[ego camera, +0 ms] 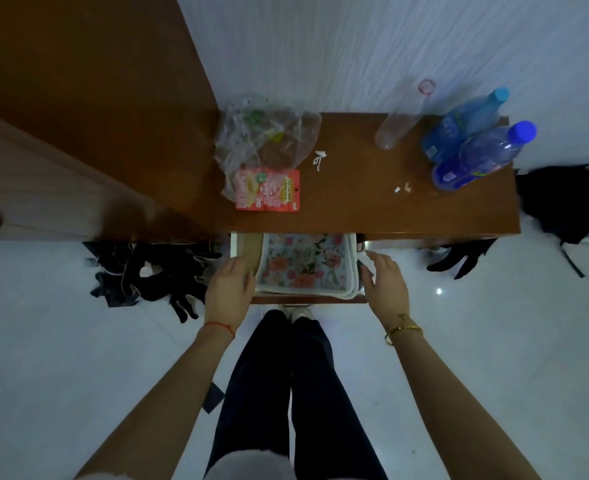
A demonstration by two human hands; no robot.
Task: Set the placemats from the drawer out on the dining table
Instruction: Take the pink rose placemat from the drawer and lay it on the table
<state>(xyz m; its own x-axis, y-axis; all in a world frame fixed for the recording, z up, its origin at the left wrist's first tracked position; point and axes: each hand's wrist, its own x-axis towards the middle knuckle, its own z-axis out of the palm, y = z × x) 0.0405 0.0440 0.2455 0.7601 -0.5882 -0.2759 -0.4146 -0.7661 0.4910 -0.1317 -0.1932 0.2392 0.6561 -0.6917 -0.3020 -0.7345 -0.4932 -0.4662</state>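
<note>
Placemats (303,263) — pink-and-green floral, white-edged; brown cabinet (407,209); blue bottles (473,147).

Head-worn view, steeply downward, close above the open drawer (295,268).

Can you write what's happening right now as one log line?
stage: reaching | drawer: open | placemats: inside, floral | left hand: open | right hand: open

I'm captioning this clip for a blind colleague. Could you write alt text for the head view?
Seen from above, a person's left hand and right hand reach, fingers relaxed, toward either side of floral placemats stacked in an open drawer. On the wooden cabinet top above stand blue bottles, a plastic bag and a pink snack packet.
</note>
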